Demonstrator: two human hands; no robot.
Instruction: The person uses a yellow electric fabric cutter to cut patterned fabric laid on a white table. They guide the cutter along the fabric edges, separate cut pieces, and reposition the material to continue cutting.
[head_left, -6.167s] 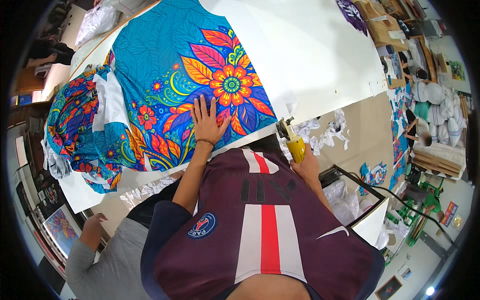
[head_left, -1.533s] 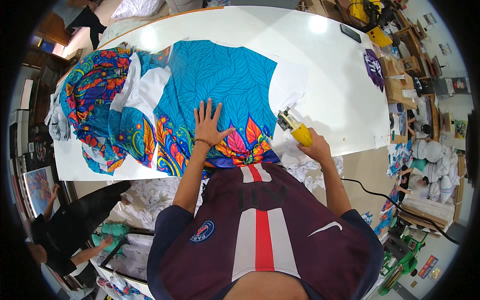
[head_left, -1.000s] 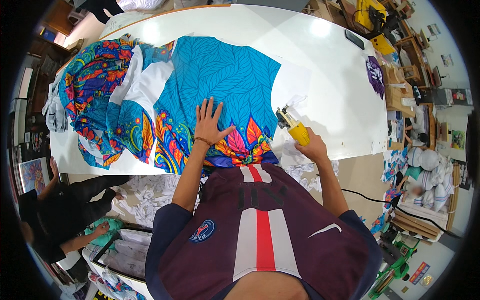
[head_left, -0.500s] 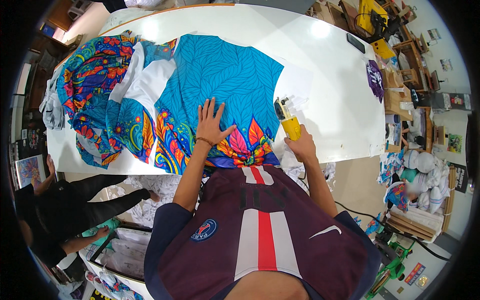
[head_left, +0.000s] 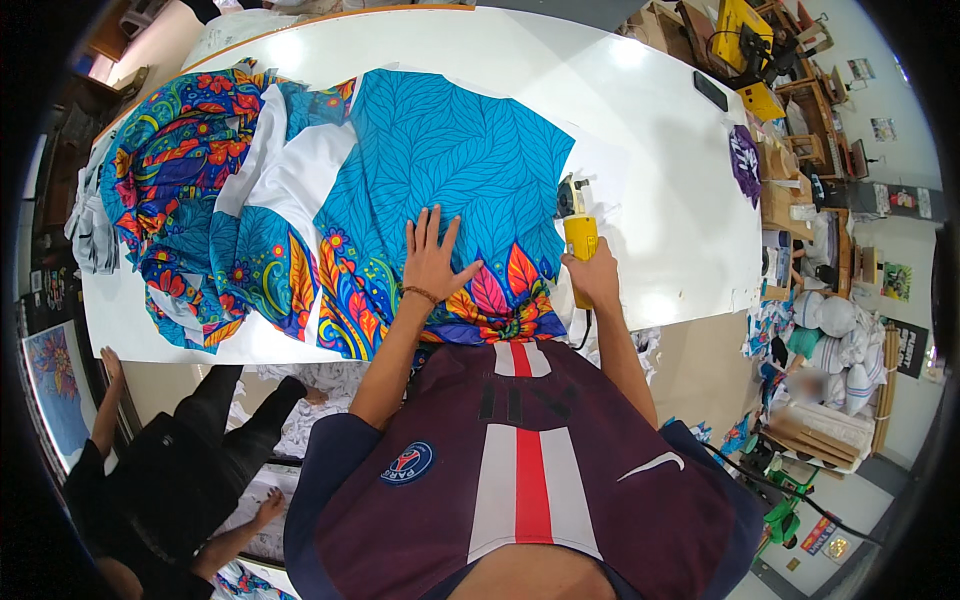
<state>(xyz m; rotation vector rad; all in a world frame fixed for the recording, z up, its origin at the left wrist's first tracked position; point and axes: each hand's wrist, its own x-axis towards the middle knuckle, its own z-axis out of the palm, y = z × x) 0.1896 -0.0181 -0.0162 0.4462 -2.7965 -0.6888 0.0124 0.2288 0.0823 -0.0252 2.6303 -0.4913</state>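
Blue leaf-patterned fabric (head_left: 460, 140), with bright flowers along its near edge, lies spread on the white table (head_left: 680, 240). My left hand (head_left: 433, 262) presses flat on it, fingers spread. In my right hand (head_left: 596, 272) is a yellow electric cloth cutter (head_left: 580, 238), its metal head at the fabric's right edge. The blade itself is too small to make out. The cutter's dark cord hangs below my hand. To the left, more flowered fabric (head_left: 190, 150) lies bunched, with a white piece (head_left: 300, 165) folded between.
A phone (head_left: 711, 89) and a purple cloth piece (head_left: 744, 162) lie toward the table's right end. White scraps (head_left: 325, 385) litter the floor. At the lower left, another person (head_left: 190, 470) stands beside the table. Sacks (head_left: 835, 335) are piled at the right.
My right hand has moved the cutter slightly away from me along the fabric's right edge, turning it straighter. My left hand stays flat on the fabric. The other person has shifted nearer.
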